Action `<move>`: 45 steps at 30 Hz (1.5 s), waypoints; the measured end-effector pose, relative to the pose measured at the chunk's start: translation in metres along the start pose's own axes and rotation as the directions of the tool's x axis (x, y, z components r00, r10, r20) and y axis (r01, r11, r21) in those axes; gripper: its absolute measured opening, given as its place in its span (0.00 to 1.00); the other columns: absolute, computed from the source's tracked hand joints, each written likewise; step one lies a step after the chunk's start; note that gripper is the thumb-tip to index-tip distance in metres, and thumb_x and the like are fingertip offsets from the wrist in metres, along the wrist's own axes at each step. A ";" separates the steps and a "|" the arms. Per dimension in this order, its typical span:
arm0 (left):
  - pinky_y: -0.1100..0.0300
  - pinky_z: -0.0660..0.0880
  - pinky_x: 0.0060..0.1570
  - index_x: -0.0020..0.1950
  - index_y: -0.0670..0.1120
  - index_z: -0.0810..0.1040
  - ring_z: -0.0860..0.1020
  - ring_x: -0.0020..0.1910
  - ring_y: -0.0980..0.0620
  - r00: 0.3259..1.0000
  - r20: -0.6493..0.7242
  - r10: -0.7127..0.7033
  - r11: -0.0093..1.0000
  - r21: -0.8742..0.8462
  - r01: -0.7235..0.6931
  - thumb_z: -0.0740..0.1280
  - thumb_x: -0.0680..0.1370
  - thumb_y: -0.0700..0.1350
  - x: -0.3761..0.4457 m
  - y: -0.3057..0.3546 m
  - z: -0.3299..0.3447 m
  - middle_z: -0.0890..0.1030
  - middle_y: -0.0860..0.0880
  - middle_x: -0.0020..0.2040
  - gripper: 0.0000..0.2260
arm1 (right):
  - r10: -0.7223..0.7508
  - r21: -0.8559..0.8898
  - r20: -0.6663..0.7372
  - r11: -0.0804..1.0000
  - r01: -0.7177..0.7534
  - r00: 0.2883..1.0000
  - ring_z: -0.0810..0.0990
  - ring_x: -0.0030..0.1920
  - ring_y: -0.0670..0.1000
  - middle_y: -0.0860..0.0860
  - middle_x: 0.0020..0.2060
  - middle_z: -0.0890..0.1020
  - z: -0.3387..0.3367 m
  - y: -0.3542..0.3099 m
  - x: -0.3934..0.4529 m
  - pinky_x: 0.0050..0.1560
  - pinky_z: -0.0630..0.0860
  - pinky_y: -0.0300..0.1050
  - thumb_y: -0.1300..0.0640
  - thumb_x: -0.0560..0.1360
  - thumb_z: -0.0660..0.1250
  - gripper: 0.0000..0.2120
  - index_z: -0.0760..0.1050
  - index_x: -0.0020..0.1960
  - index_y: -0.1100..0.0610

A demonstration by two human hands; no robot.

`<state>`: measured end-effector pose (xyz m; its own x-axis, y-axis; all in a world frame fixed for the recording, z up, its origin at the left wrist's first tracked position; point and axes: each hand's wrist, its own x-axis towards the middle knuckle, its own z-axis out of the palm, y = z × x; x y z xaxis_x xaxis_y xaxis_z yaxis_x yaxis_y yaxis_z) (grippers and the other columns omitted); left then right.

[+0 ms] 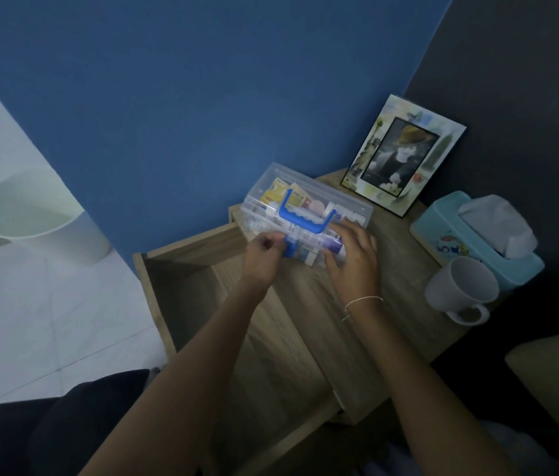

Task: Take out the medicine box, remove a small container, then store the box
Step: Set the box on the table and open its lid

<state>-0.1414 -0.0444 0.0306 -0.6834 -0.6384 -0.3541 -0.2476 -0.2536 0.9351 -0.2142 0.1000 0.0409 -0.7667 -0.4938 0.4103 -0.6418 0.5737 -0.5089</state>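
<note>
A clear plastic medicine box (309, 204) with a blue handle (305, 216) stands on the wooden bedside table (398, 269), near the blue wall. Packets and small containers show through its lid. My left hand (264, 257) pinches the blue latch (291, 249) on the box's front edge. My right hand (357, 259) lies flat against the front right part of the box, fingers spread over it. The lid looks closed.
The table's drawer (181, 280) is pulled out to the left below the box. A picture frame (405, 156) leans at the back; a teal tissue box (477, 235) and a grey mug (460, 290) stand at right. A white bin (41, 218) is on the floor.
</note>
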 end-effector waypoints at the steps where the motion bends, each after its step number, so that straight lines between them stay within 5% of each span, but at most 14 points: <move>1: 0.62 0.75 0.43 0.52 0.43 0.75 0.78 0.47 0.50 1.000 -0.001 0.014 1.000 -0.001 -0.014 0.66 0.75 0.38 0.000 -0.002 -0.002 0.80 0.46 0.47 0.07 | 0.004 0.003 0.001 1.000 -0.004 1.000 0.70 0.65 0.55 0.54 0.66 0.74 0.000 0.000 0.000 0.59 0.68 0.42 0.61 0.71 0.72 0.22 0.74 0.64 0.55; 4: 0.55 0.77 0.50 0.57 0.45 0.70 0.77 0.51 0.49 0.995 -0.081 0.057 0.993 0.112 -0.048 0.71 0.73 0.41 -0.001 -0.003 -0.005 0.78 0.45 0.53 0.16 | -0.010 0.026 0.016 1.000 0.010 1.000 0.69 0.66 0.55 0.54 0.66 0.73 -0.002 0.001 0.002 0.60 0.72 0.46 0.61 0.71 0.72 0.22 0.74 0.64 0.55; 7: 0.55 0.65 0.64 0.67 0.41 0.66 0.69 0.64 0.43 0.924 -0.193 0.331 0.887 0.399 -0.234 0.69 0.72 0.42 0.000 0.002 -0.014 0.71 0.40 0.64 0.25 | 0.017 0.073 0.010 0.997 -0.017 1.000 0.64 0.71 0.54 0.57 0.72 0.66 -0.006 0.010 0.005 0.66 0.71 0.49 0.58 0.70 0.74 0.23 0.74 0.64 0.53; 9: 0.55 0.55 0.72 0.72 0.37 0.59 0.59 0.73 0.39 0.871 -0.113 0.478 0.747 0.573 -0.336 0.66 0.71 0.39 0.005 0.011 -0.023 0.64 0.37 0.72 0.31 | 0.134 0.150 0.058 0.979 -0.141 0.989 0.59 0.75 0.55 0.56 0.76 0.59 -0.012 0.020 0.008 0.69 0.66 0.49 0.52 0.68 0.76 0.28 0.72 0.67 0.50; 12: 0.50 0.45 0.76 0.76 0.35 0.47 0.45 0.77 0.40 0.831 0.093 0.548 0.503 0.757 -0.417 0.63 0.71 0.38 0.015 0.020 -0.034 0.49 0.37 0.78 0.38 | 0.209 0.251 0.157 0.937 -0.244 0.965 0.66 0.72 0.52 0.53 0.72 0.69 -0.021 0.030 0.010 0.68 0.70 0.55 0.45 0.69 0.73 0.30 0.70 0.69 0.48; 15: 0.48 0.44 0.77 0.76 0.36 0.41 0.41 0.77 0.41 0.824 0.188 0.534 0.372 0.823 -0.429 0.60 0.73 0.43 0.016 0.019 -0.036 0.43 0.38 0.78 0.38 | 0.280 0.256 -0.022 0.929 -0.265 0.960 0.76 0.61 0.44 0.49 0.64 0.79 -0.032 0.026 0.021 0.58 0.75 0.44 0.38 0.71 0.68 0.26 0.71 0.67 0.46; 18: 0.47 0.47 0.77 0.76 0.36 0.43 0.45 0.78 0.41 0.783 0.282 0.555 0.146 0.893 -0.425 0.51 0.77 0.50 0.014 0.006 -0.034 0.46 0.37 0.78 0.33 | 0.332 0.318 -0.238 0.915 -0.250 0.913 0.81 0.52 0.48 0.50 0.55 0.82 -0.040 0.015 0.047 0.50 0.78 0.42 0.45 0.73 0.69 0.18 0.72 0.61 0.45; 20: 0.46 0.49 0.77 0.76 0.37 0.44 0.46 0.78 0.41 0.776 0.334 0.535 0.049 0.905 -0.423 0.45 0.80 0.54 0.016 -0.002 -0.033 0.47 0.38 0.78 0.31 | 0.342 0.371 -0.357 0.906 -0.204 0.869 0.82 0.47 0.50 0.48 0.49 0.81 -0.042 0.007 0.063 0.45 0.76 0.32 0.50 0.73 0.69 0.13 0.73 0.56 0.49; 22: 0.46 0.51 0.76 0.77 0.39 0.44 0.46 0.78 0.43 0.775 0.380 0.505 -0.006 0.899 -0.437 0.43 0.81 0.57 0.020 -0.008 -0.035 0.47 0.40 0.79 0.30 | 0.313 0.346 -0.462 0.925 -0.156 0.830 0.80 0.43 0.49 0.48 0.45 0.81 -0.040 0.003 0.073 0.42 0.77 0.37 0.53 0.76 0.66 0.08 0.75 0.52 0.55; 25: 0.46 0.53 0.76 0.77 0.41 0.41 0.45 0.78 0.45 0.768 0.419 0.485 -0.050 0.890 -0.454 0.43 0.81 0.57 0.026 -0.014 -0.040 0.45 0.42 0.79 0.30 | 0.282 0.298 -0.394 0.940 -0.168 0.875 0.81 0.53 0.55 0.57 0.56 0.82 -0.032 0.008 0.084 0.53 0.78 0.46 0.58 0.79 0.61 0.13 0.75 0.62 0.60; 30: 0.46 0.54 0.76 0.77 0.44 0.41 0.46 0.78 0.45 0.750 0.450 0.485 -0.060 0.872 -0.485 0.41 0.81 0.57 0.030 -0.014 -0.044 0.47 0.43 0.79 0.29 | 0.214 0.028 -0.245 0.976 -0.214 0.945 0.64 0.71 0.60 0.57 0.73 0.66 -0.023 0.021 0.098 0.70 0.65 0.56 0.58 0.78 0.61 0.30 0.52 0.77 0.51; 34: 0.46 0.54 0.76 0.77 0.44 0.45 0.46 0.78 0.46 0.749 0.438 0.497 -0.019 0.869 -0.495 0.42 0.80 0.58 0.030 -0.015 -0.044 0.48 0.44 0.79 0.29 | 0.343 0.127 -0.065 0.934 -0.333 0.937 0.71 0.67 0.64 0.59 0.74 0.65 -0.020 0.025 0.114 0.62 0.72 0.57 0.55 0.78 0.62 0.38 0.39 0.76 0.43; 40: 0.49 0.49 0.75 0.76 0.43 0.53 0.43 0.77 0.45 0.757 0.399 0.517 0.034 0.874 -0.485 0.45 0.81 0.58 0.028 -0.017 -0.040 0.51 0.43 0.79 0.29 | 0.392 0.070 -0.055 0.919 -0.388 0.918 0.76 0.62 0.67 0.63 0.68 0.71 -0.016 0.033 0.128 0.59 0.75 0.61 0.53 0.75 0.66 0.46 0.33 0.74 0.40; 45: 0.46 0.59 0.72 0.73 0.41 0.63 0.50 0.77 0.40 0.754 0.354 0.553 0.121 0.861 -0.494 0.56 0.81 0.52 0.022 -0.018 -0.039 0.61 0.42 0.76 0.23 | 0.423 -0.015 -0.046 0.906 -0.424 0.905 0.78 0.59 0.67 0.65 0.66 0.74 -0.013 0.039 0.132 0.59 0.75 0.59 0.55 0.73 0.70 0.50 0.32 0.75 0.42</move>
<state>-0.1258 -0.0822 0.0056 -0.8956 -0.3640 0.2558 -0.2840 0.9103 0.3010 -0.3403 0.0659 0.0853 -0.9661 -0.1739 0.1910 -0.2563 0.7387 -0.6234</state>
